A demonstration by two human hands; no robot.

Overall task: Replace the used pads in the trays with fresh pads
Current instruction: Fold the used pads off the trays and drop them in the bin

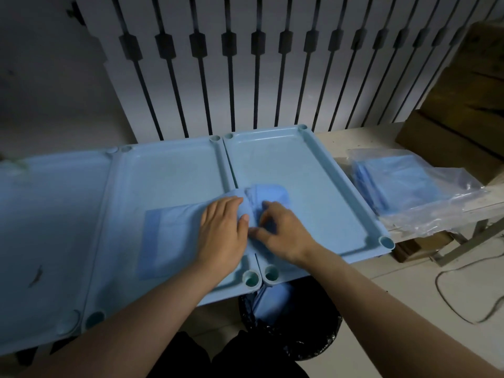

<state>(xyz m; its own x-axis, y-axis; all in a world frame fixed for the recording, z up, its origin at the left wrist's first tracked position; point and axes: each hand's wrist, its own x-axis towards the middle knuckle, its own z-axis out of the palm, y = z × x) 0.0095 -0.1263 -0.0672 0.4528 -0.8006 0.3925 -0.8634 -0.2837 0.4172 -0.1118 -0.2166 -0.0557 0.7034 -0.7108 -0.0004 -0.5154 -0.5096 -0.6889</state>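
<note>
Three light blue trays lie side by side: a left tray (41,227), a middle tray (169,170) and a right tray (313,170). A blue pad (166,236), partly folded, stretches from the middle tray across the rims into the right tray, where its bunched end (268,193) sits. My left hand (222,236) presses flat on the pad over the middle tray's right side. My right hand (283,233) pinches the folded part of the pad just over the right tray's left edge. The hands hide the pad's middle.
A clear plastic bag of folded blue pads (403,184) lies on the white bench to the right. Brown cardboard boxes (458,110) stand behind it. A bin lined with a black bag (294,323), holding a blue pad, stands below the trays. A cable (458,296) lies on the floor at right.
</note>
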